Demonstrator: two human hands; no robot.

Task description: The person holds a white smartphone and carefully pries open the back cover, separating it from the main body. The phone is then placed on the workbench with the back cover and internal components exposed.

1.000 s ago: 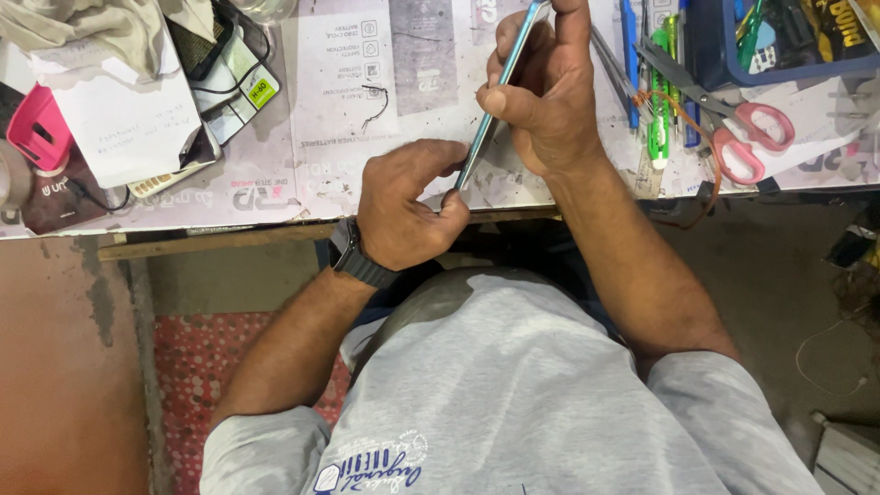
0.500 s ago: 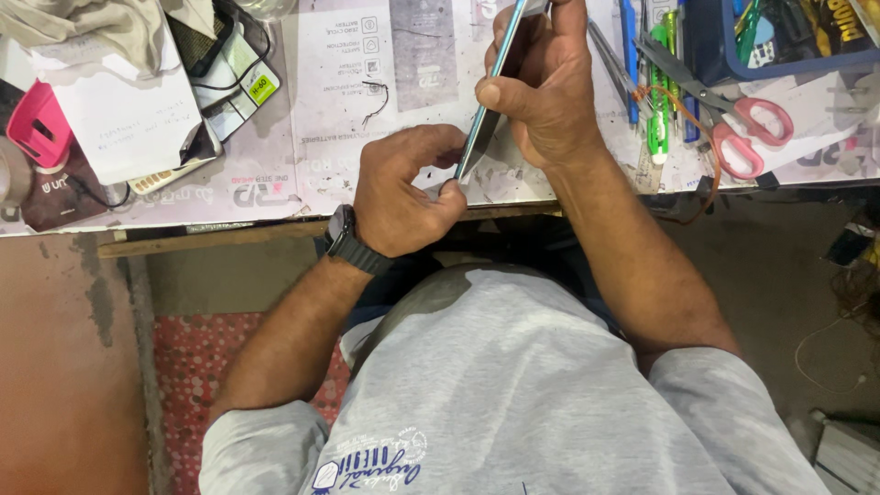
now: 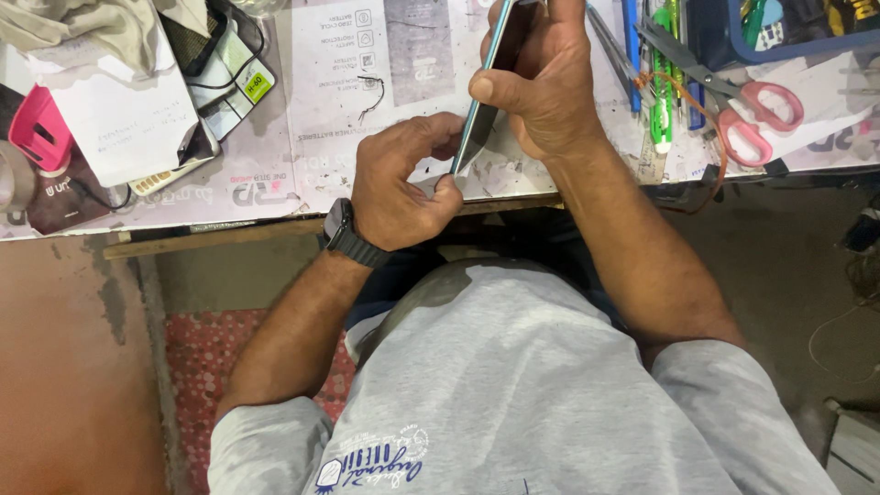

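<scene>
We grip the slim phone (image 3: 490, 87) edge-on in our right hand (image 3: 541, 87), above the surface (image 3: 367, 174). Our left hand (image 3: 403, 188) pinches at its lower corner; we should probably steady it and pry gently, clear of the scissors (image 3: 742, 101).

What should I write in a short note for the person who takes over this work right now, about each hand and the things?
Right hand: holds the thin phone on edge, tilted, over the workbench.
Left hand: pinched at the phone's lower corner; whether it holds a small tool cannot be told. A dark watch is on this wrist.
Nearby: pink-handled scissors and a green pen-like tool lie to the right, a blue tray behind them.
Done: phone is lifted and gripped.
Left: work at the lower edge looks unfinished; no part is visibly separated.
</scene>
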